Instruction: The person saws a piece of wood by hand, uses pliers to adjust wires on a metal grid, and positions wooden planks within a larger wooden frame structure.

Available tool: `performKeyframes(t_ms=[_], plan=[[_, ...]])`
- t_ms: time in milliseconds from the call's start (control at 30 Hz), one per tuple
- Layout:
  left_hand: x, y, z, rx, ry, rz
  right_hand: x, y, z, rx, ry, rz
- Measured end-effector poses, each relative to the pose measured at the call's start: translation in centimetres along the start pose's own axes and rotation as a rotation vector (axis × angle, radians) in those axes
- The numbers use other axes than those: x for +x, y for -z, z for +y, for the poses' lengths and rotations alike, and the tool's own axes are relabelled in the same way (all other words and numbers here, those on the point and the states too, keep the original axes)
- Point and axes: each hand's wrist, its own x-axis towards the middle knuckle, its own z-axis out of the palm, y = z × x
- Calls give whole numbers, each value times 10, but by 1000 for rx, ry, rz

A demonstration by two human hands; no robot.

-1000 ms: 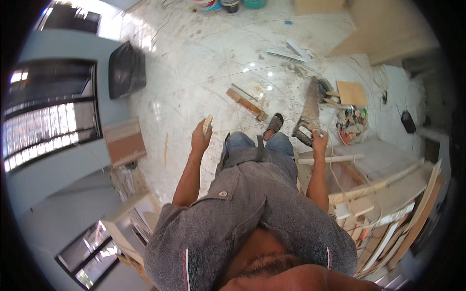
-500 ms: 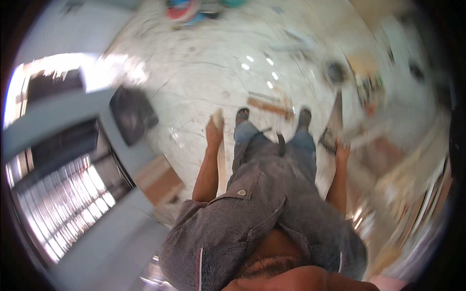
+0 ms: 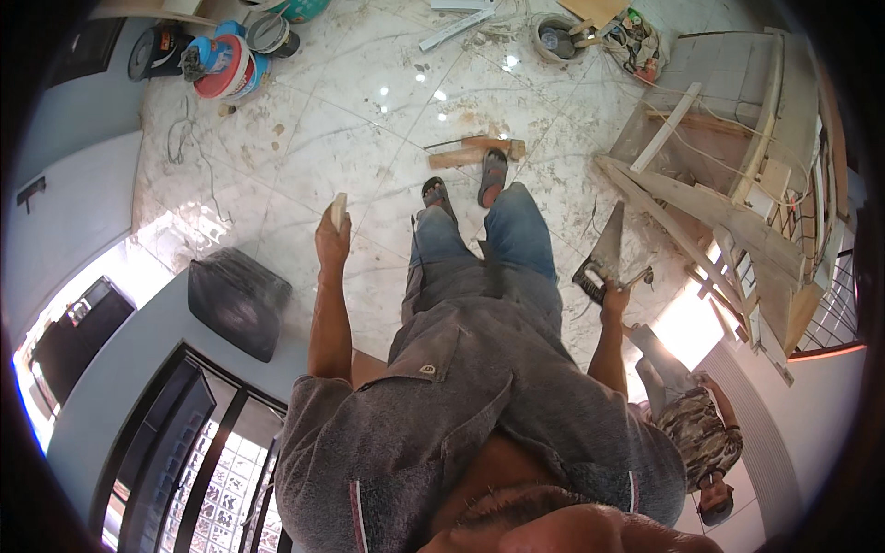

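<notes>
My left hand (image 3: 333,241) is closed around a light-coloured piece of wood (image 3: 338,208), which sticks up past the fingers; its lower part is hidden by the hand. On my other side, my right hand (image 3: 616,299) grips the dark handle of a handsaw (image 3: 607,238), the blade pointing away from me. A thin stick-like thing (image 3: 638,276) shows beside that hand; I cannot tell whether it is held too. Both arms hang out to the sides of my body. Past my sandalled feet, wooden pieces (image 3: 461,158) lie on the tiles.
A large wooden frame (image 3: 701,198) with loose boards and a cable stands at the right. Behind it, at lower right, is another person (image 3: 698,433). Buckets (image 3: 241,76) stand far left, another bucket (image 3: 559,39) far right. A black plastic-covered thing (image 3: 241,300) is at the left.
My view has turned, bringing the wooden frame and another person into sight at the right. One foot has stepped forward near the wooden pieces. Both hands keep hold of their things.
</notes>
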Motion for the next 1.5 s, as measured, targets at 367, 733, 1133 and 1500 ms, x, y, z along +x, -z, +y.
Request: performKeyframes(t_ms=[367, 733, 1133, 1500], plan=[[12, -84, 77, 173, -243, -339, 73, -102, 22, 6, 32, -243], [127, -485, -23, 504, -647, -623, 298, -356, 108, 191, 327, -580], [175, -718, -119, 654, -910, -349, 388, -505, 210, -12, 696, -269], [158, -725, -134, 667, -830, -376, 355, -517, 239, -671, 1312, -241]])
